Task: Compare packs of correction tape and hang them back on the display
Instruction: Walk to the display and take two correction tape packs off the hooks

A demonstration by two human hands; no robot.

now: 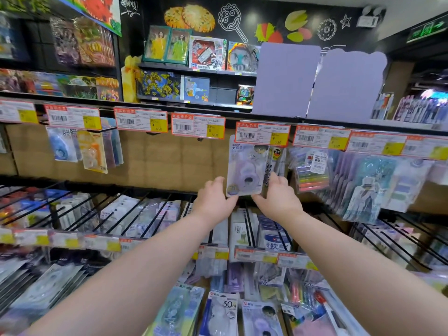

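Both arms reach up to the top row of the display, where a purple correction tape pack [245,166] hangs upright with its top edge tucked behind an orange-framed price tag [263,134]. The left hand [214,199] pinches the pack's lower left corner; the right hand [276,196] grips its lower right edge, fingers against a pen pack [278,161] just beside it. Left of the pack the brown backboard [169,158] lies bare and open as far as an orange pack [93,152]. Right of it, highlighter packs [311,170] crowd close. Below, black hooks [135,214] jut forward.
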